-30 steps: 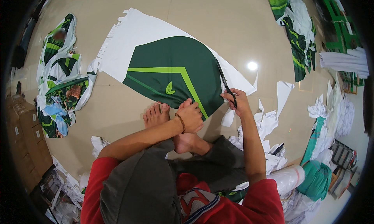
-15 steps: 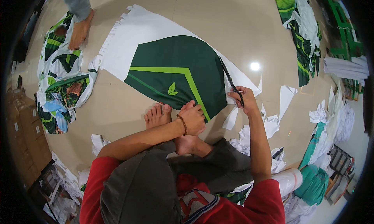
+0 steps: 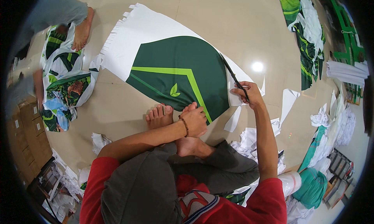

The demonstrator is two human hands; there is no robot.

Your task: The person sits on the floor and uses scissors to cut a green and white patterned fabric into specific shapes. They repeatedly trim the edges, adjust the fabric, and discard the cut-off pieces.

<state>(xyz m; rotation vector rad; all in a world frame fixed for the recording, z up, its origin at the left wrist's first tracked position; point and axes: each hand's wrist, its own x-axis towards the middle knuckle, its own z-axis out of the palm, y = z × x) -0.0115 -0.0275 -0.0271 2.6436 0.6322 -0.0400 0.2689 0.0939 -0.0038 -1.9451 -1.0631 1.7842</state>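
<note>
One cloth point(image 3: 173, 54), green with a white margin, lies spread on the floor point(image 3: 233, 21) before the person. It looks light, thin and limp, likely to slide or ruck on smooth tile; its broad margin and near edge seem the best holds. Scissors point(image 3: 232, 73) lie along the green's right edge, gripped by the right hand point(image 3: 250, 93). The left hand point(image 3: 194, 122) curls over a foot at the near edge; whether it pinches cloth, I cannot tell. White scraps point(image 3: 246, 141) lie rightward; a co-worker's foot point(image 3: 82, 33) is by the left pile point(image 3: 67, 87).
</note>
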